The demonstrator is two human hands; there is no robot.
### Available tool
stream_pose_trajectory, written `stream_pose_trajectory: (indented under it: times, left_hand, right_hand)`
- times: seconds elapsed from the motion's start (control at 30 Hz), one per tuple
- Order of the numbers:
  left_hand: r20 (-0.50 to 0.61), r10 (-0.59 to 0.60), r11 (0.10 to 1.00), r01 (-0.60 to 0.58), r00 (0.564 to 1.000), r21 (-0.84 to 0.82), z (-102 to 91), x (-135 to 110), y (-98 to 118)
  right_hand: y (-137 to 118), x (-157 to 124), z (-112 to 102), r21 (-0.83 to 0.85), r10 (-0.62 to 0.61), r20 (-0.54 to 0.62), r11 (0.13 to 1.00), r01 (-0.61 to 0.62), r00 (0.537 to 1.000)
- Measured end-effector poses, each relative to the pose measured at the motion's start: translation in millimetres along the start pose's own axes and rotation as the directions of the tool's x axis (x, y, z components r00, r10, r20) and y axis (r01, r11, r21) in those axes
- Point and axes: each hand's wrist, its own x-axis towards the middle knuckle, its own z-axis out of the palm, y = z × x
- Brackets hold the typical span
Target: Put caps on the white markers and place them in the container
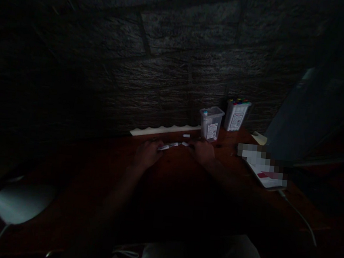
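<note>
The scene is very dark. Both my hands rest on a reddish wooden desk (185, 179) near a stone-patterned wall. My left hand (147, 153) is closed on one end of a white marker pen (170, 146). My right hand (202, 151) is closed at the pen's other end, by its white tip. A small white cap (186, 135) lies on the desk just behind the pen. A clear plastic tub (210, 123) stands right behind my right hand, and a second tub of coloured markers (236, 114) stands beside it.
A white scalloped strip (164, 130) lies along the wall. A phone (262, 167) with a white cable (299, 216) lies at the right. A pale sheet (19, 201) lies at the left edge. A dark slanted object (313, 110) rises at the right.
</note>
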Motion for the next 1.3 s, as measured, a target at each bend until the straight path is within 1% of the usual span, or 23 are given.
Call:
stream_pose_trajectory:
  times: [0.1,0.23,0.33,0.47,0.57,0.73,0.83,0.93,1.07,1.2,1.3]
  left_hand:
    - [0.001,-0.028,1.000,0.028,1.000,0.010,1.1,-0.4,0.7]
    - [-0.021,-0.021,0.999,0.021,1.000,0.035,2.4,-0.9,1.0]
    - [-0.065,0.000,0.999,0.003,0.998,0.045,3.0,-0.8,1.3]
    - [-0.114,0.044,0.999,-0.042,0.993,0.016,3.8,-0.3,3.1]
    - [-0.139,0.071,0.997,-0.074,0.988,-0.020,3.9,-0.6,4.9]
    - [-0.161,0.119,0.989,-0.131,0.980,-0.070,3.8,-0.7,7.0]
    - [-0.192,0.154,0.982,-0.171,0.969,-0.074,4.7,0.0,6.9]
    - [-0.200,0.183,0.976,-0.202,0.963,-0.077,6.5,0.6,6.0]
    - [-0.200,0.186,0.973,-0.209,0.962,-0.097,8.5,1.2,5.7]
    - [-0.227,0.225,0.954,-0.261,0.948,-0.148,9.9,1.8,7.8]
    - [-0.212,0.254,0.928,-0.299,0.944,-0.222,12.0,1.2,11.0]
  right_hand:
    - [8.5,1.8,-2.6,0.075,0.022,-0.010,0.997,-0.021,1.000]
    - [20.4,1.9,-6.8,0.283,-0.012,-0.124,0.958,0.047,0.992]
    - [23.7,0.2,-9.3,0.391,0.009,-0.186,0.918,0.066,0.983]
    - [21.7,-0.9,-11.8,0.501,0.049,-0.210,0.863,0.065,0.976]
    - [18.6,-1.9,-13.1,0.564,0.021,-0.204,0.820,0.100,0.979]
    - [13.2,-5.3,-13.4,0.620,-0.032,-0.180,0.773,0.138,0.983]
    - [12.0,-6.1,-12.4,0.623,-0.071,-0.182,0.764,0.171,0.981]
    - [13.9,-5.3,-11.6,0.612,-0.065,-0.199,0.771,0.175,0.978]
    - [17.9,-3.8,-10.7,0.603,-0.051,-0.215,0.779,0.173,0.975]
    - [17.0,-4.5,-8.1,0.638,-0.109,-0.197,0.740,0.212,0.974]
    - [13.9,-5.5,-7.2,0.677,-0.138,-0.205,0.695,0.242,0.969]
